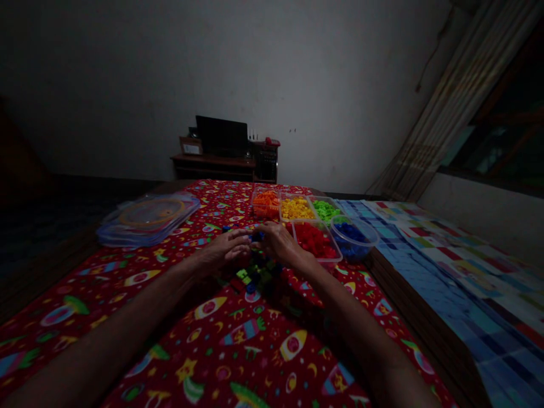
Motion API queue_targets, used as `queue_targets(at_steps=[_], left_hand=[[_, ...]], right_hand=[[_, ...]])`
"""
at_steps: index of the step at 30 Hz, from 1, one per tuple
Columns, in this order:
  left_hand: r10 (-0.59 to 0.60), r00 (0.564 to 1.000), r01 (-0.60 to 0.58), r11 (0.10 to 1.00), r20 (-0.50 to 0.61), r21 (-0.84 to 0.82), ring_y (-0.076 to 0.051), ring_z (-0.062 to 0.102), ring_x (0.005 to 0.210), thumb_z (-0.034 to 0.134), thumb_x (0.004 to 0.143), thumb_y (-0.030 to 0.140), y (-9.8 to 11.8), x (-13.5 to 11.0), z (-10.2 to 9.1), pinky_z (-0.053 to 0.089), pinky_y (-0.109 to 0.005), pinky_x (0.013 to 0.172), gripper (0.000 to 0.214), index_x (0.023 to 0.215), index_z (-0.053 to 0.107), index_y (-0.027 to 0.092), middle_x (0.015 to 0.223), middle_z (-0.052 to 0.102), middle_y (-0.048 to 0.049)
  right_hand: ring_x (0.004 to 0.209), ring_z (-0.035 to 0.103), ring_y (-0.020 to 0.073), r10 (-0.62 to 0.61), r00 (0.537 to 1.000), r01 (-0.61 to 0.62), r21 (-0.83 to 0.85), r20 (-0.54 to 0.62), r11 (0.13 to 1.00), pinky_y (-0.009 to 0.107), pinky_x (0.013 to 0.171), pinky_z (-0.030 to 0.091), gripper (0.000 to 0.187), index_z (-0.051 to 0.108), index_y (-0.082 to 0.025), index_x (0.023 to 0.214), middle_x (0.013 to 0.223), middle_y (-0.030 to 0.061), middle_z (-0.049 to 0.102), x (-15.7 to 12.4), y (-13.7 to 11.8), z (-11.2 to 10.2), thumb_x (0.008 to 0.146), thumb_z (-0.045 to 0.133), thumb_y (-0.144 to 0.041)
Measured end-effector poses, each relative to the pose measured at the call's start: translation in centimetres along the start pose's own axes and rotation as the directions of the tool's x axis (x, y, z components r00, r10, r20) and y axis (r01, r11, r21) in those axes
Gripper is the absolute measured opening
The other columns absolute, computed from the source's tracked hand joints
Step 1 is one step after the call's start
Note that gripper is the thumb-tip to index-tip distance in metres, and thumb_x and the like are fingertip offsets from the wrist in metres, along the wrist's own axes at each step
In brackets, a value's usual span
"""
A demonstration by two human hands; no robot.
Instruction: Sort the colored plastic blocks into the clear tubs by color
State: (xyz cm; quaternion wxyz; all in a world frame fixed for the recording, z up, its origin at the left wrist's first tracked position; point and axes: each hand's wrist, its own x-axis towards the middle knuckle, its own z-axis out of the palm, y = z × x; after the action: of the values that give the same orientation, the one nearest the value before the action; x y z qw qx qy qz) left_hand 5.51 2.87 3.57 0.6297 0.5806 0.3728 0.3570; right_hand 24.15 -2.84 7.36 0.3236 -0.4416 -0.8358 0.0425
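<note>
My left hand (224,248) and my right hand (278,242) meet over a red patterned tablecloth (238,340), fingers curled together around a small blue piece (256,237). Under the hands lies a small dark cluster of joined bricks (254,276), green, blue and red. Just right of my right hand stands a clear tub of red bricks (315,240). Beyond it stand tubs of orange bricks (266,204), yellow bricks (296,208) and green bricks (326,210), plus a round bowl of blue bricks (352,234).
A stack of clear plastic lids (147,217) lies at the left on the cloth. A checked blue mat (446,266) covers the floor to the right. A low wooden cabinet with a dark screen (221,137) stands against the far wall.
</note>
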Motion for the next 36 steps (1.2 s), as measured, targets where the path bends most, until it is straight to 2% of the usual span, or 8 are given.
queue_targets(at_steps=[6,9,13,16,24,28,32,36], left_hand=[[0.109,0.991,-0.076,0.932,-0.076,0.354,-0.023,0.067,0.08,0.073,0.059,0.057,2.0,-0.7,-2.0,0.054,-0.032,0.069,0.051,0.095,0.068,0.02,0.087,0.072,-0.0053],[0.127,0.987,-0.084,0.93,-0.098,0.357,-0.023,0.067,0.08,0.073,0.058,0.057,2.0,-0.5,-3.9,0.055,-0.031,0.067,0.051,0.093,0.069,0.02,0.087,0.073,-0.0066],[0.086,0.985,-0.037,0.951,-0.149,0.306,-0.023,0.068,0.079,0.074,0.058,0.054,1.6,-0.4,-5.1,0.055,-0.03,0.064,0.049,0.093,0.068,0.02,0.087,0.072,-0.0065],[0.062,0.984,-0.013,0.959,-0.165,0.282,-0.024,0.068,0.079,0.075,0.055,0.054,1.6,-0.7,-4.9,0.056,-0.03,0.062,0.049,0.089,0.069,0.019,0.087,0.072,-0.0068],[0.032,0.989,0.002,0.972,-0.142,0.236,-0.021,0.066,0.068,0.076,0.053,0.052,1.2,-0.6,-5.0,0.052,-0.027,0.054,0.05,0.088,0.069,0.017,0.083,0.071,-0.0066],[0.019,0.988,0.02,0.968,-0.153,0.251,-0.019,0.064,0.064,0.076,0.053,0.049,1.2,-0.6,-4.6,0.049,-0.025,0.052,0.046,0.085,0.069,0.017,0.079,0.071,-0.0053],[0.034,0.986,0.019,0.948,-0.162,0.317,-0.019,0.063,0.065,0.075,0.052,0.047,1.8,-0.8,-3.7,0.05,-0.026,0.056,0.042,0.081,0.07,0.018,0.077,0.071,-0.0041],[0.073,0.987,-0.015,0.928,-0.141,0.372,-0.021,0.064,0.071,0.072,0.052,0.048,2.3,-0.8,-3.2,0.05,-0.028,0.062,0.039,0.077,0.07,0.018,0.076,0.071,-0.0035]], right_hand=[[0.07,0.056,0.0125,0.218,0.946,-0.235,-0.046,-0.24,0.971,0.024,0.067,0.042,0.012,0.069,-0.016,0.087,0.08,0.0039,0.066,0.0,3.1,-4.9,0.076,0.07,-0.02],[0.068,0.059,0.0132,0.385,0.883,-0.337,0.208,-0.267,0.918,0.026,0.067,0.045,0.015,0.069,-0.015,0.08,0.074,0.0027,0.066,-0.5,4.7,-7.7,0.072,0.072,-0.027],[0.077,0.064,0.015,0.481,0.87,-0.267,0.717,-0.108,0.644,0.028,0.073,0.049,0.038,0.066,-0.018,0.087,0.085,0.0055,0.07,-1.6,6.1,-9.9,0.064,0.075,-0.046],[0.08,0.065,0.0153,0.483,0.875,-0.236,0.835,-0.04,0.497,0.028,0.076,0.049,0.046,0.064,-0.019,0.088,0.09,0.0063,0.07,-2.5,6.8,-10.6,0.056,0.079,-0.049],[0.072,0.065,0.0141,0.472,0.881,-0.258,0.858,0.02,0.444,0.025,0.068,0.05,0.05,0.063,-0.019,0.086,0.084,0.0028,0.068,-4.2,7.9,-11.7,0.051,0.082,-0.048],[0.07,0.065,0.0129,0.442,0.888,-0.326,0.853,0.129,0.407,0.023,0.065,0.049,0.045,0.064,-0.018,0.083,0.077,0.0009,0.068,-3.4,7.1,-10.7,0.05,0.084,-0.041],[0.068,0.062,0.0102,0.351,0.885,-0.446,0.77,0.305,0.456,0.021,0.064,0.047,0.034,0.068,-0.015,0.082,0.076,0.0008,0.069,-1.8,5.1,-8.0,0.055,0.081,-0.032],[0.058,0.055,0.0072,0.283,0.869,-0.492,0.654,0.406,0.575,0.019,0.058,0.042,0.03,0.07,-0.013,0.081,0.067,-0.0007,0.066,-0.9,3.8,-6.0,0.059,0.078,-0.031]])
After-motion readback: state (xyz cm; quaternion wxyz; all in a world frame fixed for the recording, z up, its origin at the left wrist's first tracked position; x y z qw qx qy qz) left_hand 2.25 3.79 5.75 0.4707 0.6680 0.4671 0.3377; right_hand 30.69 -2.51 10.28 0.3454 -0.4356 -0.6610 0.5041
